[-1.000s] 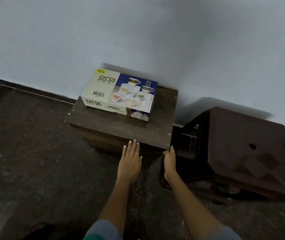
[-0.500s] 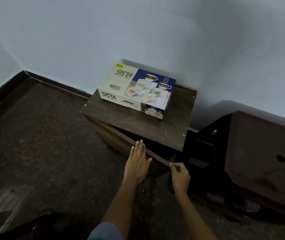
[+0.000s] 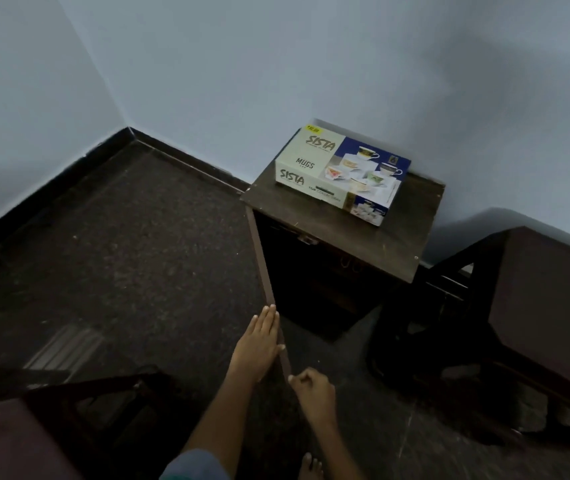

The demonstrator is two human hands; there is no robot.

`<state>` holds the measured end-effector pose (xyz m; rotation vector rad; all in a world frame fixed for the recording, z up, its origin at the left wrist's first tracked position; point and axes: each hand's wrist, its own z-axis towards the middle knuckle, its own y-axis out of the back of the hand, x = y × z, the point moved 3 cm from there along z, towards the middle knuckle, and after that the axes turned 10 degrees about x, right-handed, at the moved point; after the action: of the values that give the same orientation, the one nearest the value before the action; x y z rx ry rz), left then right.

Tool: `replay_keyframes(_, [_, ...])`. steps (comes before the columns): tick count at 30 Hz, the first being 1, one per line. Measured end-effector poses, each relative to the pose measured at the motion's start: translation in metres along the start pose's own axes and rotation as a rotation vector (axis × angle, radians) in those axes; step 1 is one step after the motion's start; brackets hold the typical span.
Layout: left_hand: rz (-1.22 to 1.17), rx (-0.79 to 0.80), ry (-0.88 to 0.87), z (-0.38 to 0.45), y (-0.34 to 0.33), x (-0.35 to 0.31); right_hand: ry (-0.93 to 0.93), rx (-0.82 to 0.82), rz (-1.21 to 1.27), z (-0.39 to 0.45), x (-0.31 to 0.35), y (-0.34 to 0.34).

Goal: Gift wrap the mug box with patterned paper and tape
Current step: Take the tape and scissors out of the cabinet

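Swung wide now, the cabinet door [image 3: 266,271] stands open where half a second ago it was barely ajar. The left hand [image 3: 259,344] lies flat against its outer face, fingers straight; the right hand [image 3: 313,393] pinches the door's lower edge. The mug box [image 3: 340,173] (unwrapped) lies flat on the worktop [image 3: 401,233], near the wall.
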<state>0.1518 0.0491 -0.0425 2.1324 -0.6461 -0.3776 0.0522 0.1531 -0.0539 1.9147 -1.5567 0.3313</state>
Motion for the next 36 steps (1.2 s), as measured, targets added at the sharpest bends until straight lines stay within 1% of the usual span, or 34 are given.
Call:
replay_keyframes(3, [0.077,0.023,-0.014,-0.022,-0.009,0.038,0.017,0.106,-0.038,-0.008,0.023,-0.048])
replay_keyframes(8, [0.242,0.086,-0.036,-0.042,-0.018,0.100,0.109,0.156,-0.082,-0.007,0.057,-0.117])
replay_keyframes(13, [0.268,0.093,-0.012,-0.052,-0.027,0.136,0.144,0.193,-0.126,0.003,0.083,-0.155])
replay_keyframes(16, [0.271,0.072,0.000,-0.054,-0.030,0.145,0.169,0.189,-0.163,0.007,0.091,-0.159])
replay_keyframes(19, [0.290,0.060,0.008,-0.055,-0.030,0.147,0.231,0.136,-0.175,0.008,0.096,-0.145])
replay_keyframes(22, [0.343,0.032,0.014,-0.055,-0.025,0.138,0.280,0.045,-0.178,0.007,0.097,-0.117])
replay_keyframes(26, [0.309,-0.103,-0.030,-0.041,-0.008,0.108,0.360,-0.078,-0.283,0.010,0.099,-0.075])
replay_keyframes(29, [0.177,-0.190,-0.051,-0.011,0.006,0.084,0.396,-0.186,-0.376,0.029,0.101,-0.039])
replay_keyframes(32, [0.087,-0.293,-0.040,0.039,0.022,0.061,0.380,-0.269,-0.441,0.075,0.106,0.005])
replay_keyframes(34, [-0.012,-0.395,0.003,0.081,0.029,0.048,0.366,-0.316,-0.446,0.116,0.108,0.033])
replay_keyframes(36, [-0.174,-0.479,0.074,0.128,0.033,0.044,0.363,-0.378,-0.415,0.162,0.112,0.060])
